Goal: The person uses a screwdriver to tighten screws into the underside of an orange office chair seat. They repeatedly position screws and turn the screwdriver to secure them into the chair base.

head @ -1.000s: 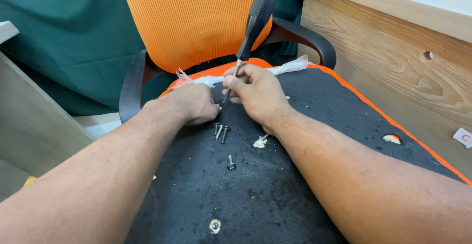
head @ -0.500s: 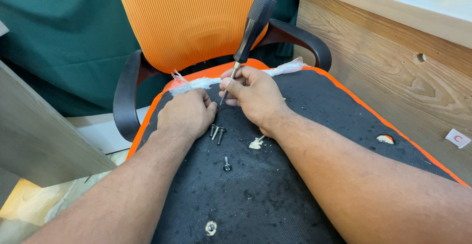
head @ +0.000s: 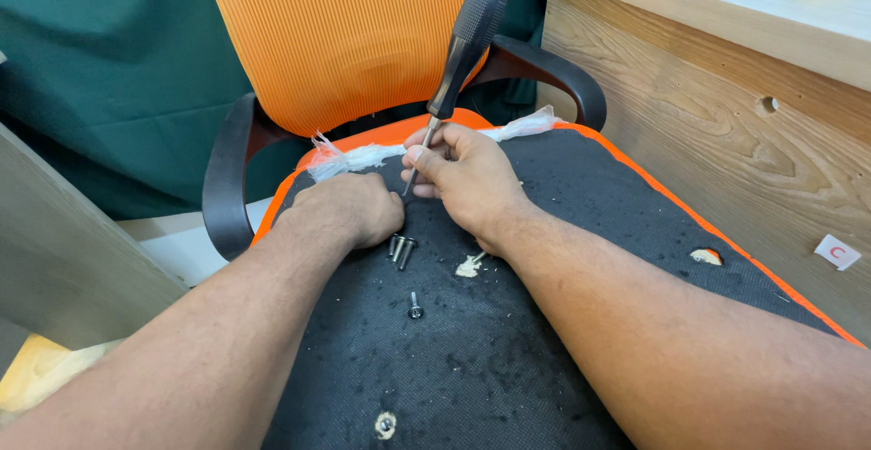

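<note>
My right hand [head: 464,180] grips the metal shaft of a screwdriver [head: 458,46] with a black handle that stands tilted up to the right. Its tip points down at the black seat [head: 508,359] of an orange office chair. My left hand [head: 349,207] rests as a fist on the seat just left of the tip; whether it holds anything is hidden. Two loose screws [head: 400,250] lie side by side below the left hand. A single screw [head: 415,306] lies nearer to me. Another screw [head: 386,425] sits set into the seat near the bottom edge.
The orange mesh backrest [head: 340,42] and black armrests [head: 225,178] stand behind the seat. White plastic wrap [head: 363,155] lies along the seat's back edge. A wooden desk side [head: 726,141] rises at the right, a pale board [head: 54,250] at the left, green cloth [head: 100,69] behind.
The view has shifted a little. The screwdriver handle leans slightly more to the right. Both hands stay at the same spot on the seat.
</note>
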